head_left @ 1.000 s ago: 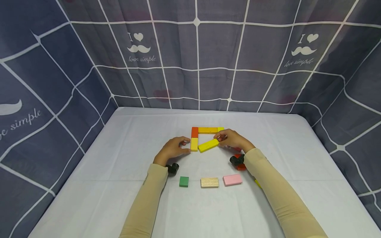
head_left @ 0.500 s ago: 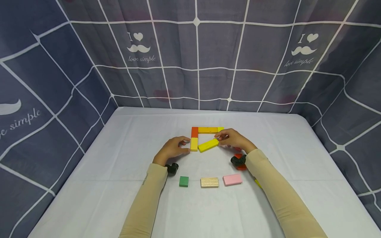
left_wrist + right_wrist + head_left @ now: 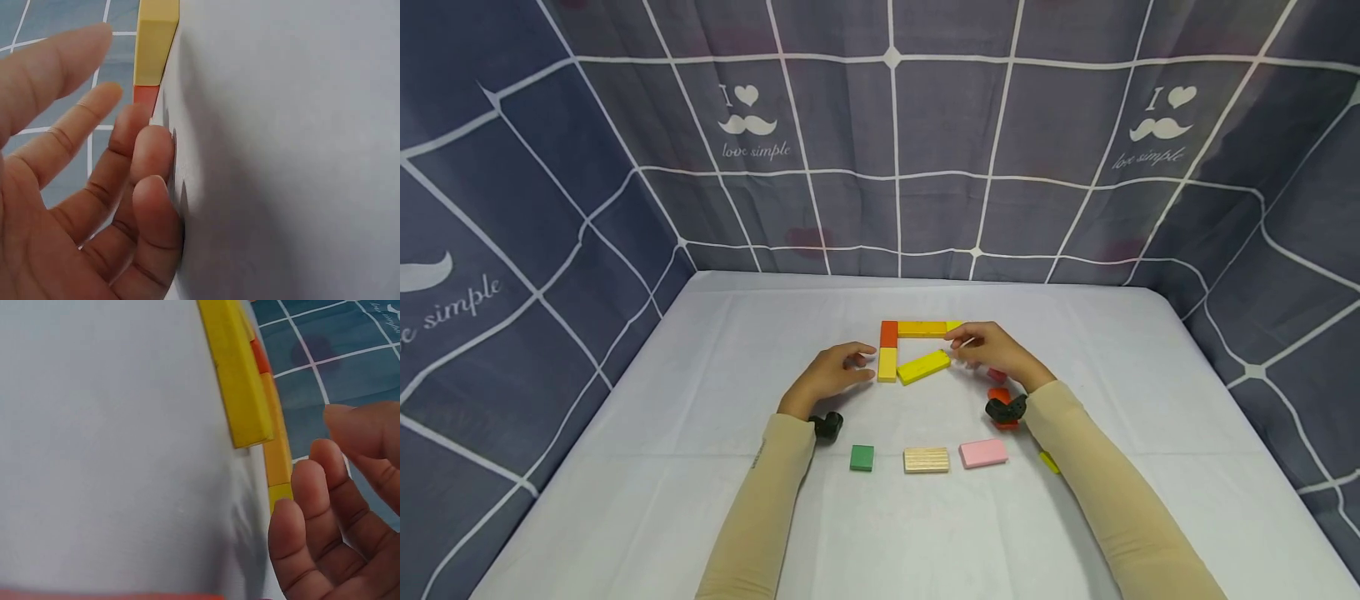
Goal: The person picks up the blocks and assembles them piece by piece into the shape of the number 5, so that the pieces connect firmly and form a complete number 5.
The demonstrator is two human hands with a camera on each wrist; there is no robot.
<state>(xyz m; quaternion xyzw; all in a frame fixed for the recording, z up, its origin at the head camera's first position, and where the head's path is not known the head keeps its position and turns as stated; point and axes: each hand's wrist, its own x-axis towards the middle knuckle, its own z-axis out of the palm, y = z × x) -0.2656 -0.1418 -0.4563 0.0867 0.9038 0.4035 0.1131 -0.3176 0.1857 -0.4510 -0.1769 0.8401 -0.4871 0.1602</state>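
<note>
- One left hand [image 3: 829, 372], one right hand [image 3: 996, 350]
- Two beige sleeves [image 3: 760, 508]
- Two black wrist cameras [image 3: 827, 426]
- Five yellow blocks [image 3: 923, 367], one of them partly covered
- One orange-red block [image 3: 889, 333], in line with a yellow one
- Probably at least two more reddish blocks [image 3: 999, 394], though from where I stand they're too hidden for a firm count
- One green block [image 3: 862, 458]
- One ridged tan block [image 3: 927, 460]
- One pink block [image 3: 983, 453]
- One white-covered table [image 3: 640, 492]

The white table [image 3: 865, 542] bears yellow blocks [image 3: 923, 367] and a red block [image 3: 889, 333] toward its far edge; the grey curtain [image 3: 842, 108] is white-gridded.
</note>
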